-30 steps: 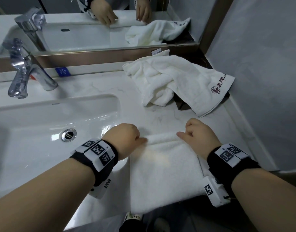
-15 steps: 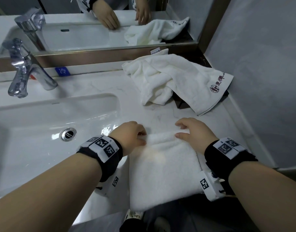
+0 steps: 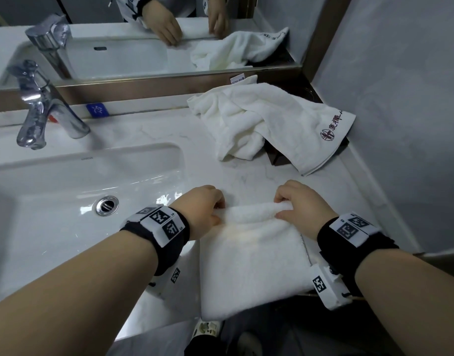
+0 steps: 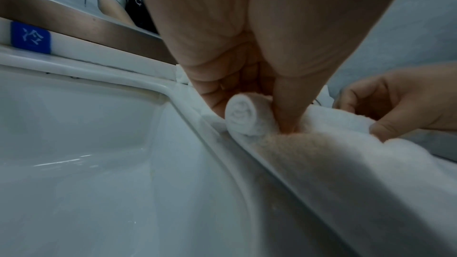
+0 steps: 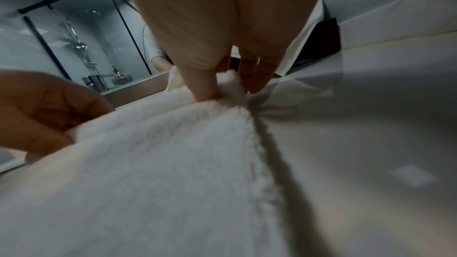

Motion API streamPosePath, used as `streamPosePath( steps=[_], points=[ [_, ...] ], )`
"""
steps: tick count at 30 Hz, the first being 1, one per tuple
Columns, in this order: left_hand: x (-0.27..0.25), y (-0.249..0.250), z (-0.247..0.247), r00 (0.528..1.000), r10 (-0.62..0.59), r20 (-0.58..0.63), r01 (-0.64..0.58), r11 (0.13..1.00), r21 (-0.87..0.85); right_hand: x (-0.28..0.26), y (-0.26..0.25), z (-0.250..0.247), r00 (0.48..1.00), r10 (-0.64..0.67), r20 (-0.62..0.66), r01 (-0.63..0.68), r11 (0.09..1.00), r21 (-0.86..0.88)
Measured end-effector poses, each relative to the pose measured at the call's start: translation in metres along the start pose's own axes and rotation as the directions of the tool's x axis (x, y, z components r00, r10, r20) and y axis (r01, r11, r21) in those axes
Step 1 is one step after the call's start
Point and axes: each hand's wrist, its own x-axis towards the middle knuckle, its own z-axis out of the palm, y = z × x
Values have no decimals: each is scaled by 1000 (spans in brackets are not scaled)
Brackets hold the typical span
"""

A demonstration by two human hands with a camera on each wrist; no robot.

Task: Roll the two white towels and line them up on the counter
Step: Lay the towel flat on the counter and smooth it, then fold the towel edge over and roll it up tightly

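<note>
Fingers curled, left hand (image 3: pixel 204 209) and right hand (image 3: pixel 301 206) pinch the folded towel (image 3: pixel 251 263) — its far end rolled; wrists low.

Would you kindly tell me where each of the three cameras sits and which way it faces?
Head: above the counter, looking down; both forearms, left hand and right hand on the folded towel.
Left wrist: under that wrist beside the sink, facing the towel's rolled end and thumb grip.
Right wrist: low over the towel, facing the mirror.
Shared: both wrist views show the other hand.

both hands (image 3: pixel 202 209) (image 3: pixel 301 205) gripping rolled end of folded towel (image 3: pixel 251 263), crumpled towel (image 3: pixel 261 124) behind, sink (image 3: pixel 53 181) left
</note>
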Motion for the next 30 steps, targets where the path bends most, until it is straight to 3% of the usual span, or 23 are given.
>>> streamPosePath(
  steps=[11,18,24,26,30],
  points=[
    [-3,-3,-3,999,38,-37,-36,998,55,4,0,4,993,-116,-38,112,989,-97],
    [-6,-13,2,987,35,-158,-66,979,-193,-4,3,6,977,-193,-92,182,977,-110],
    [-8,-19,15,959,168,-228,-211,960,-182,-10,3,7,949,-283,-138,253,947,-201],
    [-8,-18,14,960,191,-207,-221,966,-137,-12,2,8,944,-294,-150,261,943,-207],
    [-10,-12,7,976,215,-44,-215,977,-8,-14,1,11,936,-307,-172,270,940,-211]
  ],
)
